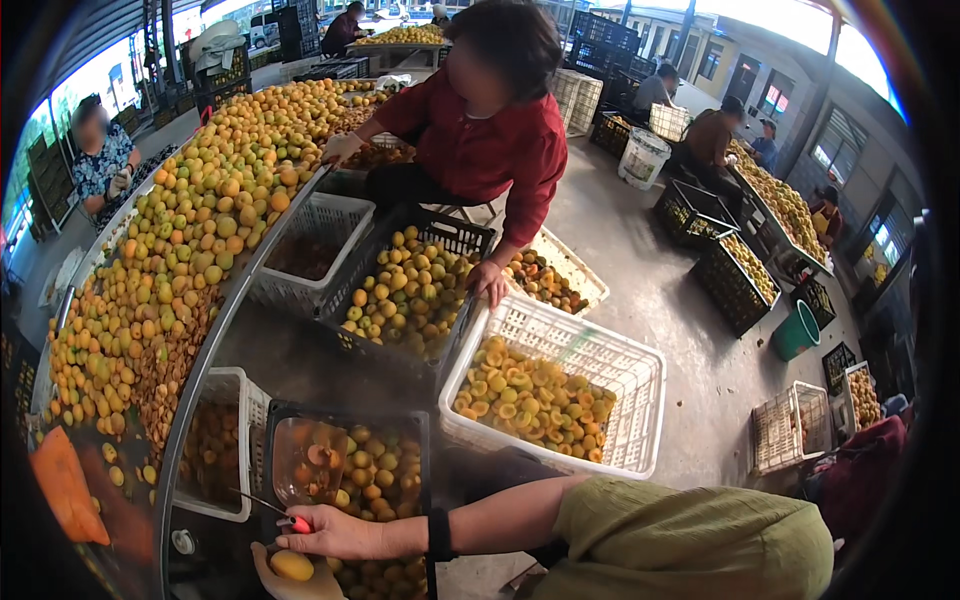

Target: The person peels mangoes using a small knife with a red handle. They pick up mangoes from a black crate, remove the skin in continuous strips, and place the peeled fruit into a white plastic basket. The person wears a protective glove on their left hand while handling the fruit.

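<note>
In my right hand (334,531) is a small knife (298,523) with a red handle, its thin blade pointing up and left. My left hand (281,585), which seems gloved, cups a whole yellow apricot (292,565) just below the knife. The blade is apart from the fruit. Beneath my hands stands a black plastic crate (425,480) holding apricots (379,469). A clear plastic container (309,450) with wet orange bits rests at its far left corner. To the left, a white crate (244,450) holds brownish pieces, partly hidden under the table edge.
A metal-edged table (217,337) bears heaped apricots (202,195), pits (169,375) and an orange sheet (67,484). A white basket (645,412) holds halved apricots (532,397). A co-worker in red (487,142) sits ahead, one hand (487,283) at the basket's rim. Other people sit farther off.
</note>
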Available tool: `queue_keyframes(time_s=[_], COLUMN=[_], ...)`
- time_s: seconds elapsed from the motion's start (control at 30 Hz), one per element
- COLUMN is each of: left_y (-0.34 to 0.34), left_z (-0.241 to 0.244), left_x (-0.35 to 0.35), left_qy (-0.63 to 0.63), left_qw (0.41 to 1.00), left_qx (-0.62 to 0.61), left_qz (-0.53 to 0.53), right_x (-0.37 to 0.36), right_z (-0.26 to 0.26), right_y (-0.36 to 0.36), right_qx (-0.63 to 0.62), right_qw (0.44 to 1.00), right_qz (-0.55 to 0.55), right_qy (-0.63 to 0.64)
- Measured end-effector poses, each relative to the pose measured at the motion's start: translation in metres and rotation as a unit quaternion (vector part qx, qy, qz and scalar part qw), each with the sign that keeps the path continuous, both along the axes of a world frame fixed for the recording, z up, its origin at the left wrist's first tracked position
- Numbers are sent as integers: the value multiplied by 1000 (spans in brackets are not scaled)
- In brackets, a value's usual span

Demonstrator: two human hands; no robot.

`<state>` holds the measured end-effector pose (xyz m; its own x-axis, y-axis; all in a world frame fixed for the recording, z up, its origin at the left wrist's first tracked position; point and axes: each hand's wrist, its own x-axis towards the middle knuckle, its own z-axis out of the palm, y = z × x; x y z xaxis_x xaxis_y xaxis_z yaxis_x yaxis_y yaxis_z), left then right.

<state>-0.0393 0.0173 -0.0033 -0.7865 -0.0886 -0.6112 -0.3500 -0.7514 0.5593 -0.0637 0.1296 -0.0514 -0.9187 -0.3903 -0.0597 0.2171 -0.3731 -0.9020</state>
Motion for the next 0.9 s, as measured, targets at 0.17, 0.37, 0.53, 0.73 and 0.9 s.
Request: queue_keyframes(time_s=[0.17, 0.37, 0.53, 0.73, 0.9], left_y=[-5, 5, 2, 20, 8], left_z=[-20, -21, -40, 2, -10], left_x=[-3, -1, -9, -4, 13], left_qy=[24, -6, 94, 129, 274], left_qw=[998, 997, 993, 989, 931], left_qx=[54, 76, 74, -67, -240], left_qz=[-26, 9, -5, 30, 31], right_x=[16, 14, 10, 4, 19], right_z=[0, 12, 13, 18, 37], right_y=[-5, 11, 9, 3, -5], right_qx=[105, 279, 253, 175, -43], right_qw=[986, 937, 944, 979, 996], right_qz=[-49, -18, -50, -79, -58], right_qy=[117, 211, 205, 72, -48])
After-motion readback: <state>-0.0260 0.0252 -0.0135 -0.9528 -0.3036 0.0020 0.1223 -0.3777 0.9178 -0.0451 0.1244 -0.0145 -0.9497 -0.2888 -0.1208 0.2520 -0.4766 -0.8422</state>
